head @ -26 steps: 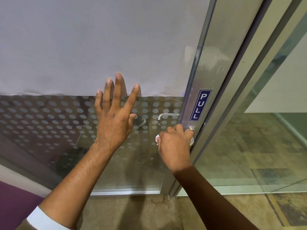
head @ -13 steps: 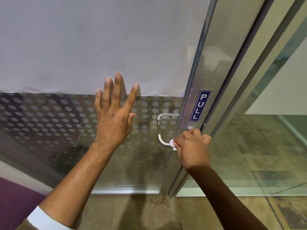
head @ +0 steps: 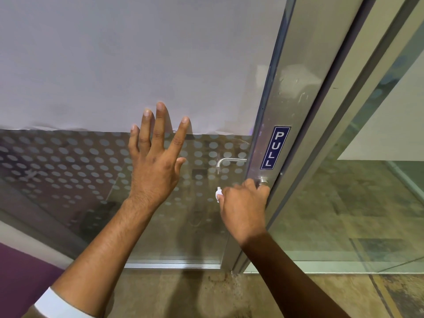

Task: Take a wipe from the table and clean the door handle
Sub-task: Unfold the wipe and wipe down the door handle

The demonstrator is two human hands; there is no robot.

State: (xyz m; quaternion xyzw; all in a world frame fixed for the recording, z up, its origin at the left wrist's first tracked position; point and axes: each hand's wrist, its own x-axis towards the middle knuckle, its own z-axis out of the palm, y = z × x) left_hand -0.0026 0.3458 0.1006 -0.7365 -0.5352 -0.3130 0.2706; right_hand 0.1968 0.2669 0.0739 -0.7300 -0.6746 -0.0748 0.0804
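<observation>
My right hand (head: 243, 207) is closed around the metal door handle (head: 263, 179) on the door's steel stile, with a white wipe (head: 218, 193) bunched in its fingers. Only a small white edge of the wipe shows at the hand's left side, and most of the lever is hidden under the hand. The handle's round base shows just above my knuckles. My left hand (head: 156, 161) lies flat on the glass door (head: 68, 171), fingers spread, to the left of the handle. A second handle (head: 227, 162) is visible through the glass on the far side.
A blue PULL sticker (head: 275, 148) sits on the steel stile (head: 296, 99) above the handle. The upper glass is covered with white film, the lower part with frosted dots. A fixed glass panel (head: 367, 203) stands to the right. The floor (head: 183, 294) is brownish stone.
My right hand slid along the handle: from the lever's left end to the stile side, then back left over the lever. My left hand stayed flat on the glass.
</observation>
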